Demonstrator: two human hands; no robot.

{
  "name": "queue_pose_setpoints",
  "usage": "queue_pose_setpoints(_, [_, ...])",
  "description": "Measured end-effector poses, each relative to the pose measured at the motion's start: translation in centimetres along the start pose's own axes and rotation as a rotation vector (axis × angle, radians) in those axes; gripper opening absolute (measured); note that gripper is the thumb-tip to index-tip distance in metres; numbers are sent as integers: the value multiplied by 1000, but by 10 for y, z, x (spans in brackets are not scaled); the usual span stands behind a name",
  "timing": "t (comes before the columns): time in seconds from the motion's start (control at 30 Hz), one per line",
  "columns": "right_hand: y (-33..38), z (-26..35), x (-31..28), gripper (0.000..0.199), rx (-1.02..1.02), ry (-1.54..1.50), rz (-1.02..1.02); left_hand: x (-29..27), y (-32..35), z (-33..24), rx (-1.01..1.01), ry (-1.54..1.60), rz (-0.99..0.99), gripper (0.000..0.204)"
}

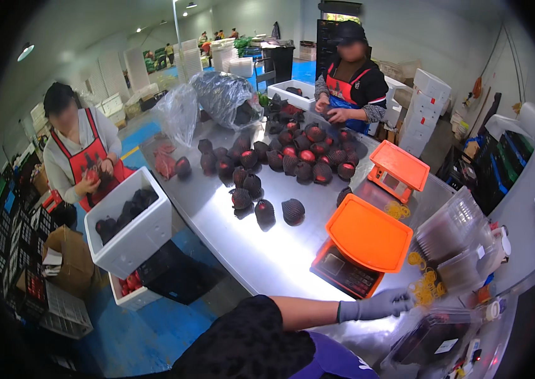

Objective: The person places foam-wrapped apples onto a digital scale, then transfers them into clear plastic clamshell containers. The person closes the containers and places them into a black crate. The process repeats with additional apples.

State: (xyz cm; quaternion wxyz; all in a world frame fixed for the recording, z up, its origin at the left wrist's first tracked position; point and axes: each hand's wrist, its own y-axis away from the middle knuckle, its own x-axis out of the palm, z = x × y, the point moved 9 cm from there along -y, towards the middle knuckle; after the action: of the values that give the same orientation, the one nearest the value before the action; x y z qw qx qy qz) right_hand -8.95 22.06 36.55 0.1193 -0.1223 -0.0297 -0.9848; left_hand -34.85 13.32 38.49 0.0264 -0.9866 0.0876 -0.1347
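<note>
My left hand (378, 306), in a grey glove, stretches to the right over the near side of the metal table (236, 252). Its fingers point at a loose heap of yellow rubber bands (428, 288) and look apart, slightly blurred, with nothing visible in them. Just beyond the hand stands an orange-topped scale (368, 232) with a dark front panel. Close by on the near side lies a clear plastic box (435, 338) with dark contents and a white label. My right hand is outside the picture.
Red fruits in black foam nets (302, 155) cover the table's far middle. A second orange scale (399, 165) and stacked clear trays (454, 227) stand at right. Co-workers (87, 155) (351, 85) handle fruit by white foam boxes (129, 221). A plastic bag (226, 98) lies at the back.
</note>
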Motion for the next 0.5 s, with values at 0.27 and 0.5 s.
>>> queue_pose_setpoints(0.27, [19, -113, 102, 55, 101, -233, 116, -170, 50, -146, 493, -584, -544, 58])
queue_pose_setpoints(0.5, [5, -112, 200, 56, 262, -497, 293, -305, 179, -304, 861, -394, -780, 40])
